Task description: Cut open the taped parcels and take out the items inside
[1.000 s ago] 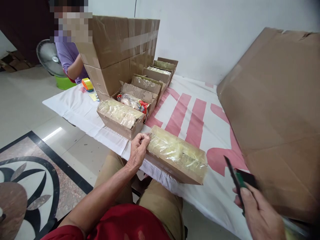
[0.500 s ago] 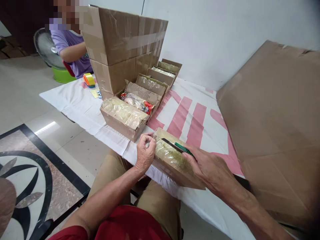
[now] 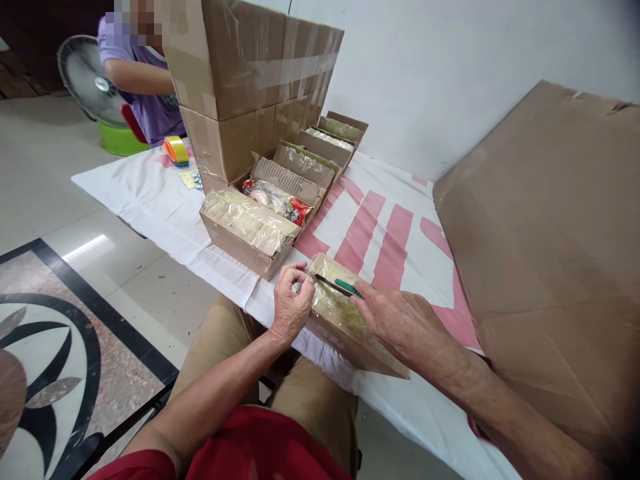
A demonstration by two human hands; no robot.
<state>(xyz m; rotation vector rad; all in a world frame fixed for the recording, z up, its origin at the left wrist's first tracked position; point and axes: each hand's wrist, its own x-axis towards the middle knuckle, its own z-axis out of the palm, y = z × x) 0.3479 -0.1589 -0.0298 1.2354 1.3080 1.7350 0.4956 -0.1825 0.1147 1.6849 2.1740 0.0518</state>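
Observation:
A small cardboard box wrapped in clear plastic (image 3: 345,320) lies at the near edge of the table. My left hand (image 3: 291,303) pinches the plastic at the box's left end. My right hand (image 3: 395,320) rests on top of the box and grips a green-handled knife (image 3: 336,286), whose dark blade points left toward my left fingers and lies on the plastic.
A row of similar open boxes (image 3: 250,223) with packets runs back along the white-and-pink cloth (image 3: 380,227). Tall taped cartons (image 3: 250,80) stand behind them. A large flat cardboard sheet (image 3: 545,253) leans at right. Another person (image 3: 145,87), a fan (image 3: 83,73) and a tape roll (image 3: 175,150) are at far left.
My right hand has come in from the lower right with the knife and laid the blade on the wrapped box. My left hand has kept its hold on the box's end.

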